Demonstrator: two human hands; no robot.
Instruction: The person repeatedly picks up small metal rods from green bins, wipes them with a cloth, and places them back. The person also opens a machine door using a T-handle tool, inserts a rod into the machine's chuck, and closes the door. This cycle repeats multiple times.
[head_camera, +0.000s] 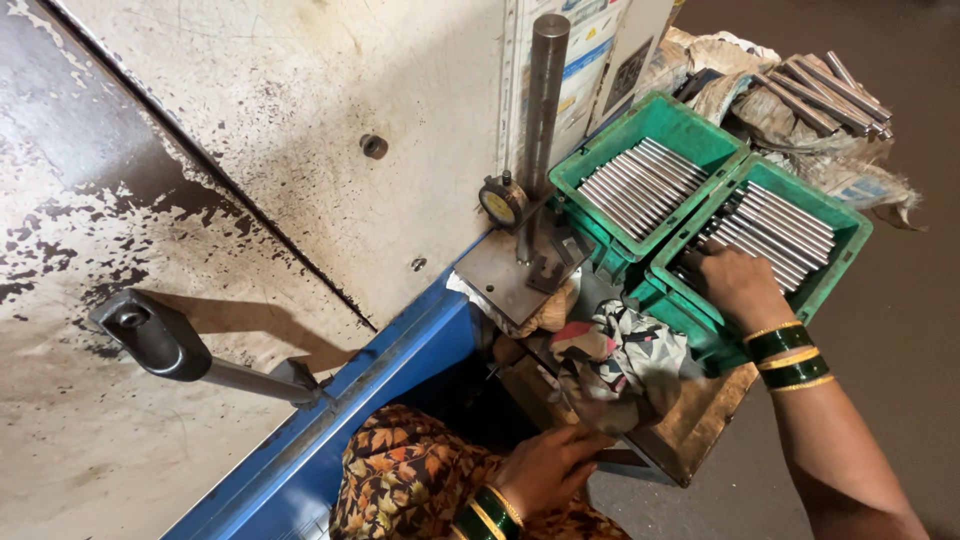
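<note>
Your right hand (737, 283) reaches into the nearer green crate (835, 265), fingers curled onto the steel rods (775, 232) lying there. Your left hand (545, 468) rests loosely curled beside the patterned rag (620, 355); its grip cannot be told.

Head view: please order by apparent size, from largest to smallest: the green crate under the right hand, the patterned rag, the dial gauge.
1. Green crate, the one the right hand reaches into.
2. Patterned rag, clearly smaller in area than the crate, though it lies nearer the camera.
3. Dial gauge, by far the smallest.
</note>
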